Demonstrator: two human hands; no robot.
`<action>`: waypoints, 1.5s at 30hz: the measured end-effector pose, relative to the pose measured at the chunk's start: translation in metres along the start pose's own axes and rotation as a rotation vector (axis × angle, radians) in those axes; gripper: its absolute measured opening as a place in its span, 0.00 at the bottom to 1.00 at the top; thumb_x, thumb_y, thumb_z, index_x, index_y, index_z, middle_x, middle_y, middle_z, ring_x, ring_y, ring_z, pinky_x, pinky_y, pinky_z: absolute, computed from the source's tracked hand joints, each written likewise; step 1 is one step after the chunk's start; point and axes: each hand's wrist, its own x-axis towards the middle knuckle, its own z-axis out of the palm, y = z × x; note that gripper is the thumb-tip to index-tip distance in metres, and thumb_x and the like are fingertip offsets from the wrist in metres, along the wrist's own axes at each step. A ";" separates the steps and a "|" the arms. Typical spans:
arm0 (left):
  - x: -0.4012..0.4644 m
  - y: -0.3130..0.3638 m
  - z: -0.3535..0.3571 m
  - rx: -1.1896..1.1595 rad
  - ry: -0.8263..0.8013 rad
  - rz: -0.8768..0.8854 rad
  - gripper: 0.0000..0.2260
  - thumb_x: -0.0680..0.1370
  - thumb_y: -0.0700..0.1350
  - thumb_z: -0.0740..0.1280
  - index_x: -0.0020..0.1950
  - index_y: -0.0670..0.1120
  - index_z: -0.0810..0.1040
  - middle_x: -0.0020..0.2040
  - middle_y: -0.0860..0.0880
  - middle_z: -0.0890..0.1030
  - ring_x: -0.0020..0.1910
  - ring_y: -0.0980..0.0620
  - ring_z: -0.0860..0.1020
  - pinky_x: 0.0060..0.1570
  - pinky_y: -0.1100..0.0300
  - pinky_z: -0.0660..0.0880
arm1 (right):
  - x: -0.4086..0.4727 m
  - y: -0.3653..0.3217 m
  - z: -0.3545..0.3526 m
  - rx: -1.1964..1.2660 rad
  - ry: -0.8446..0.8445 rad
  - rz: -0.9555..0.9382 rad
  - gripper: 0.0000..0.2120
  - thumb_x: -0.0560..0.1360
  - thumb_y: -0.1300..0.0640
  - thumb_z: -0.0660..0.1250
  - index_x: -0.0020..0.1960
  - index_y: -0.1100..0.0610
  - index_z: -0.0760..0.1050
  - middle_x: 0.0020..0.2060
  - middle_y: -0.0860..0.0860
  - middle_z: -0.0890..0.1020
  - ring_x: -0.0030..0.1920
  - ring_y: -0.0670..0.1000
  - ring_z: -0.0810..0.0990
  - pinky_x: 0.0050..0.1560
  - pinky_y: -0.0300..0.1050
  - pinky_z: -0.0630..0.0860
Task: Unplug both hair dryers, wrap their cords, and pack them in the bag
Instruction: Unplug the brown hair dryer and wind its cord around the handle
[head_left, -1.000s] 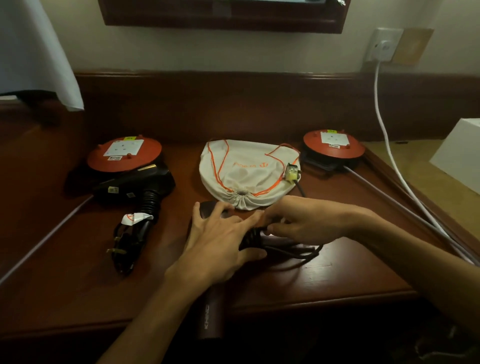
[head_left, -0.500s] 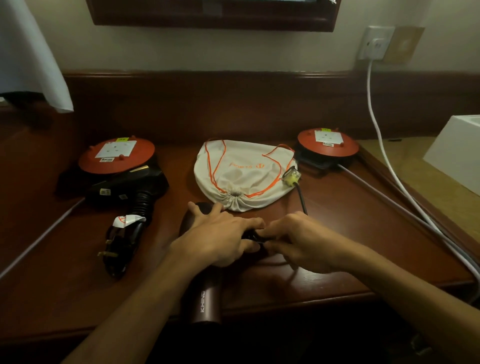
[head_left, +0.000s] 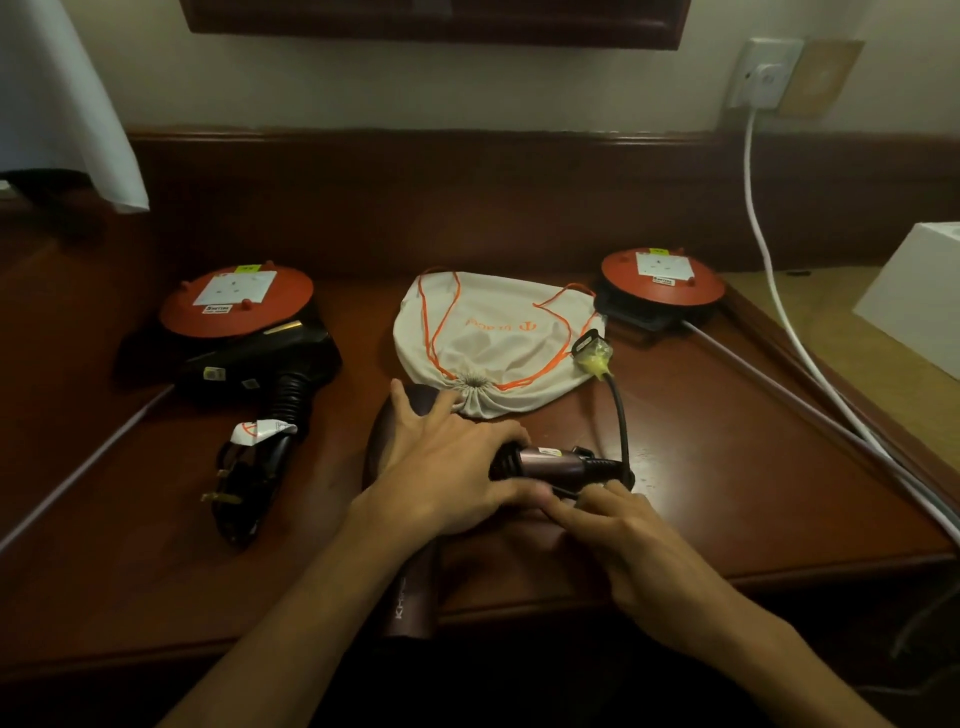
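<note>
Head view, nearest first: the maroon metallic hair dryer (head_left: 413, 603) lies on the dark wooden desk (head_left: 727, 467), barrel over the front edge. The left hand (head_left: 447, 478) presses on its body, fingers spread and wrapped over the handle base; the right hand (head_left: 618, 525) pinches the black cord (head_left: 621, 415) beside that handle. Beyond the dryer sits the cream drawstring bag with orange strings (head_left: 493, 338), the yellow-wrapped plug (head_left: 592, 351) touching its right edge. Left of the bag lies the black hair dryer (head_left: 260, 364), cord bundled.
</note>
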 end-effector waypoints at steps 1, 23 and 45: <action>0.000 0.001 0.002 0.059 0.000 0.015 0.30 0.72 0.75 0.58 0.71 0.65 0.66 0.66 0.54 0.79 0.77 0.45 0.58 0.70 0.25 0.38 | 0.001 0.003 -0.003 0.022 0.015 0.000 0.30 0.82 0.62 0.60 0.75 0.34 0.60 0.50 0.35 0.69 0.54 0.36 0.66 0.49 0.30 0.64; -0.010 -0.023 0.003 -0.370 0.323 -0.195 0.31 0.65 0.81 0.58 0.61 0.69 0.77 0.63 0.61 0.79 0.69 0.58 0.68 0.75 0.41 0.52 | 0.019 -0.014 -0.042 -0.164 -0.027 -0.093 0.25 0.82 0.53 0.55 0.78 0.48 0.63 0.50 0.47 0.76 0.47 0.48 0.73 0.45 0.44 0.74; -0.025 -0.033 -0.002 -0.661 0.475 -0.231 0.10 0.69 0.73 0.68 0.48 0.75 0.79 0.47 0.69 0.74 0.55 0.73 0.68 0.71 0.42 0.63 | 0.046 -0.005 -0.006 -0.151 0.198 -0.096 0.09 0.80 0.51 0.61 0.54 0.52 0.78 0.41 0.49 0.81 0.38 0.54 0.79 0.35 0.48 0.73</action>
